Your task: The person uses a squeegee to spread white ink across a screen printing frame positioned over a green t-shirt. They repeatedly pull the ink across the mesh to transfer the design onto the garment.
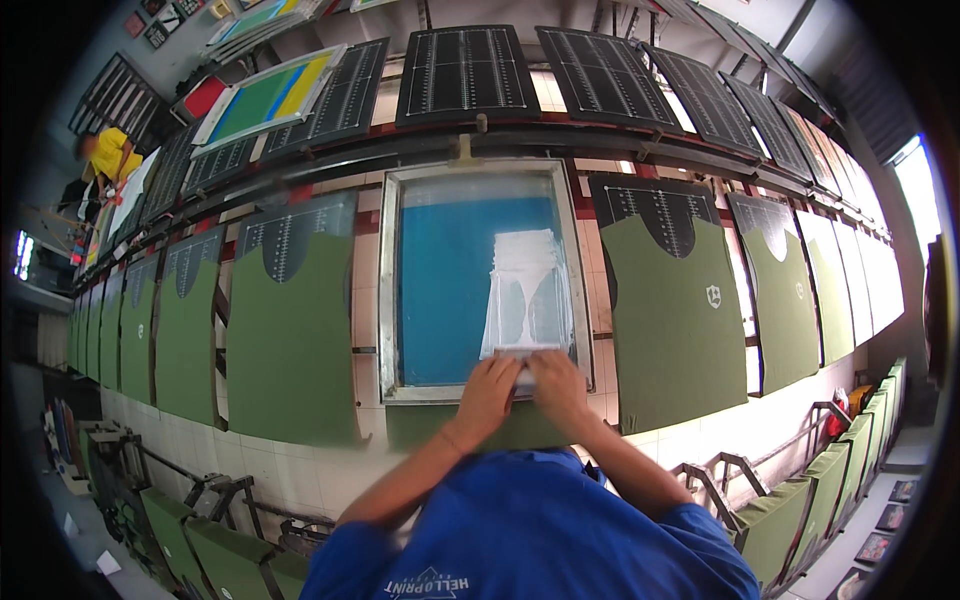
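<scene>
The squeegee [523, 368] was gripped by left hand [488, 388] and right hand [556, 385] at the screen's [450, 290] near edge; white ink was spread (stroke apparently finished)

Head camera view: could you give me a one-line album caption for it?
Both hands, left hand and right hand, grip a squeegee on a metal-framed blue printing screen over green fabric panels.
</scene>
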Demonstrator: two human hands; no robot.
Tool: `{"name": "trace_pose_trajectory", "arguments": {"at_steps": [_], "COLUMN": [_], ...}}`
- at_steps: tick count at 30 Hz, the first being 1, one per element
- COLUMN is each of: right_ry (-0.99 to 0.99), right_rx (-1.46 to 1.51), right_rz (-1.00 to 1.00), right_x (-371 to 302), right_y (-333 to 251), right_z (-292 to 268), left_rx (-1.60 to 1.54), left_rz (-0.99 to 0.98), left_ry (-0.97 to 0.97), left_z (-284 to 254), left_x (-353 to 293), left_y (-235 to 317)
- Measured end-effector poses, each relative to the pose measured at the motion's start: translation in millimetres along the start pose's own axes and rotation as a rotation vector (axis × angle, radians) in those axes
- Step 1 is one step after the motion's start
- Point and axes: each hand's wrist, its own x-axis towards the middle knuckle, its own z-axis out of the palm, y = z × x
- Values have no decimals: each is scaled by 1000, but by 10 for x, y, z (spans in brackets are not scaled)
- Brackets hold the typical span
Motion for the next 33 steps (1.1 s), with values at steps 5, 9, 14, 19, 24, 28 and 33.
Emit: {"name": "trace_pose_trajectory", "arguments": {"at_steps": [5, 9, 14, 19, 24, 28, 33], "right_ry": [108, 123, 44, -21, -9, 10, 57], "right_rx": [-32, -102, -69, -35, 40, 20, -54], "right_rz": [-12, 64, 33, 0, 20, 52, 20], "right_x": [39, 980, 1430, 498, -290, -255, 654], "right_y": [-53, 318, 589, 317, 49, 36, 432], "right_z": [244, 260, 51, -100, -45, 18, 95], "left_rx": [40, -9, 15, 33, 24, 34, 38], "left_rz": [0, 15, -17, 56, -45, -60, -33], "left_ry": [14, 28, -25, 42, -18, -2, 69], "left_z": [86, 66, -42, 58, 273, 318, 240], "left_x": [-114, 845, 1345, 568, -216, -179, 663], "left_y": [-204, -805, -849, -246, 187, 129, -399]}}
